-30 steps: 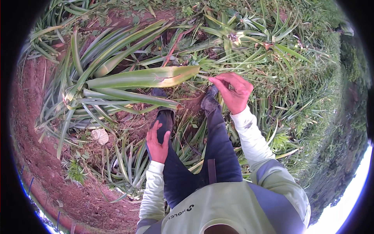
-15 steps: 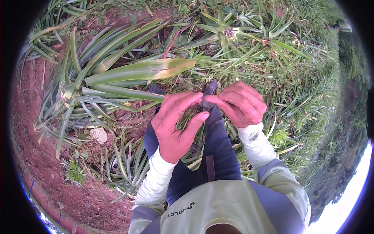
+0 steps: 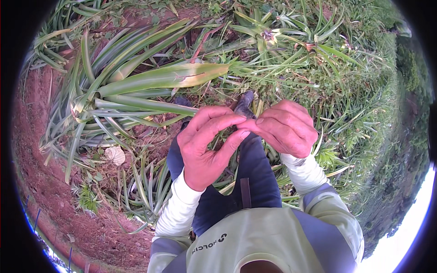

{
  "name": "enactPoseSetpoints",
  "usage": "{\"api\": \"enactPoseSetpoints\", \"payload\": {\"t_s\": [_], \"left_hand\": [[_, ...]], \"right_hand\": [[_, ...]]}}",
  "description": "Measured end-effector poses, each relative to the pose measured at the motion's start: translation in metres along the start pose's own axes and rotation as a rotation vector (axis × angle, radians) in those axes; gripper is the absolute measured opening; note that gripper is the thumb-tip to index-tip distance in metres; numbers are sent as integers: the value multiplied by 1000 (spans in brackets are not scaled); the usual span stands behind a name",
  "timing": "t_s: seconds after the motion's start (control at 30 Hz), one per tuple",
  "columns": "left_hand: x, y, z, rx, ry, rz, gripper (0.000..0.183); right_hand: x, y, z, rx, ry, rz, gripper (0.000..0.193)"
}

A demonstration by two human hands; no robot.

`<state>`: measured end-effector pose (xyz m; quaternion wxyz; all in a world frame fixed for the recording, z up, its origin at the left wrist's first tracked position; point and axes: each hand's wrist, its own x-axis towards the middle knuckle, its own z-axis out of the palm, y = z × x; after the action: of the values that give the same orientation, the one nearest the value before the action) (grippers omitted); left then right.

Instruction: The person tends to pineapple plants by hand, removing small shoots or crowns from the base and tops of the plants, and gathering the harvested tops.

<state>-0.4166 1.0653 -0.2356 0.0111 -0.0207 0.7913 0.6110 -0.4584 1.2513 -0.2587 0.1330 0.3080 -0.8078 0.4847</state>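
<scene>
My left hand (image 3: 202,143) and my right hand (image 3: 289,129) meet at the fingertips in front of my body, above my dark trousers. The left thumb stands apart from its forefinger, and the right hand's fingertips reach into that gap. No object shows in the left hand. On the right, the fingers are curled in and pressed together; whatever they hold, if anything, is hidden or too small to name. Beyond the hands a dark shoe (image 3: 245,102) rests on the ground. A long, broad green leaf (image 3: 159,78) with a browned tip lies to the upper left of them.
A large spiky-leaved plant (image 3: 82,107) spreads at the left, with reddish bare soil (image 3: 41,159) beyond it. A pale dry leaf (image 3: 114,155) lies near its base. Dense grass and weeds (image 3: 350,118) cover the right side. A smaller leafy clump (image 3: 148,191) grows beside my left leg.
Both hands have shifted slightly; the right has come a little lower and to the right. The left fingertips now overlap the right ones more closely. The plants look the same.
</scene>
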Motion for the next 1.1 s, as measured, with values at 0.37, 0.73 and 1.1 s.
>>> {"api": "enactPoseSetpoints", "payload": {"t_s": [0.37, 0.73, 1.1], "left_hand": [[9, 8, -3, 64, -47, 14, 25], [16, 11, 2, 173, -81, 34, 25], [19, 12, 6, 259, -115, 41, 28]], "right_hand": [[5, 7, -4, 26, -13, -43, 29], [9, 17, -4, 47, -25, -13, 29], [9, 26, -5, 64, -41, 3, 29]]}}
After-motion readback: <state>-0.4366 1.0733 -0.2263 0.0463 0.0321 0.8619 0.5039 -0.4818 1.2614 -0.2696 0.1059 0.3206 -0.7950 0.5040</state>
